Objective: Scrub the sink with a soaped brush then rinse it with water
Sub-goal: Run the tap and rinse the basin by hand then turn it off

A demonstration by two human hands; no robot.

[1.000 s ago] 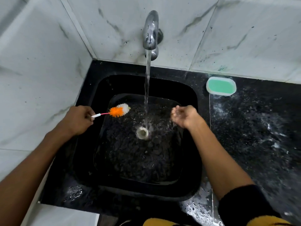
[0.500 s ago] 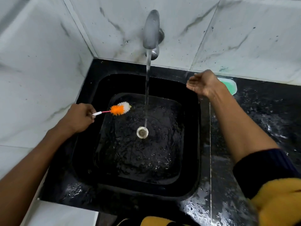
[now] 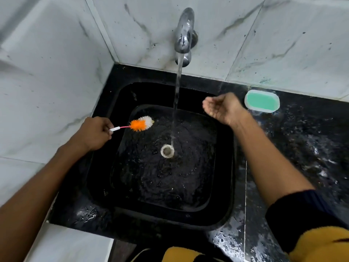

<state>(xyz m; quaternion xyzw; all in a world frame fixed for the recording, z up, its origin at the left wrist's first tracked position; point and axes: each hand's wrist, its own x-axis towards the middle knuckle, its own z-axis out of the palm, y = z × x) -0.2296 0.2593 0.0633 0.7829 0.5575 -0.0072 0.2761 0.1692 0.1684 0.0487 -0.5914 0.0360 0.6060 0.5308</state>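
Sink (image 3: 105, 188), black and square, is set into the far left corner of the dark speckled desk (image 3: 302, 157), hard against the marble wall tiles. In the head view, the only one given, the tap (image 3: 184, 33) on the back wall is running, and its stream of water (image 3: 176, 103) falls straight down to land just beside the pale drain ring (image 3: 167, 150) in the middle of the basin floor. That floor looks wet and rippled all over, with no clear foam on it that I can make out. The left hand (image 3: 94, 134) grips the white end of the brush (image 3: 140, 124) over the sink's left edge; the orange and white bristle head points out above the basin's far left part and appears held clear of the surface, apart from the stream. The right hand (image 3: 222, 107) hovers over the sink's far right edge, palm turned up and fingers loosely cupped, holding nothing, near the stream but not in it. A green bar of soap (image 3: 262, 100) lies in a white dish at the far edge of the desk, just right of that hand. Droplets lie on the desk along the sink's near rim. My judgement is that scrubbing is finished or nearly so and rinsing is under way; left to do seems to be spreading water over the walls and rim and shutting the tap.
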